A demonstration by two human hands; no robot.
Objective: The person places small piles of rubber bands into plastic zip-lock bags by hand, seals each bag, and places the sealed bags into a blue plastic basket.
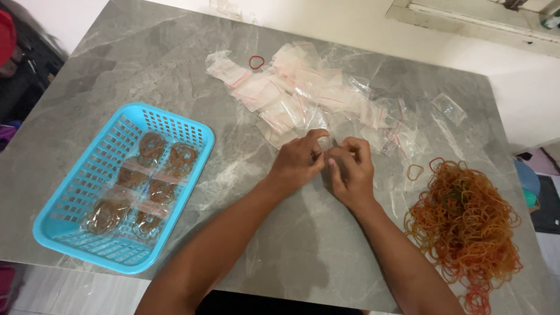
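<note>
Small bag: a small clear plastic bag [324,143], nearly see-through against the grey stone, sits at the centre of the table, pinched between both hands; whether anything is inside cannot be told.
Left hand: the left hand [297,160] has its thumb and fingertips pressed together on the bag's left side.
Right hand: the right hand [352,169] has its fingers curled, tips pinching the same bag from the right; the two hands touch.
Table: the grey marbled table [116,70] has its near edge at 6 o'clock under the forearms, its right edge at 3 o'clock beyond the bands, its far edge at 12 o'clock.
Open room: bare stone lies between the forearms at 6 o'clock, and at 10 o'clock past the basket.
Bag pile: a heap of empty clear bags with red seal strips [297,93] spreads from 11 to 2 o'clock, just beyond the fingertips.
Loose bands: one red band [256,61] lies on the pile at 11 o'clock; one orange band [415,171] lies alone at 3 o'clock, near the right hand.
Band heap: a tangled mound of orange and red rubber bands [464,224] fills 4 o'clock, close to the right forearm.
Basket: a light blue slotted basket [64,230] at 8 o'clock, well apart from the hands, holds filled bags of bands [153,181].
</note>
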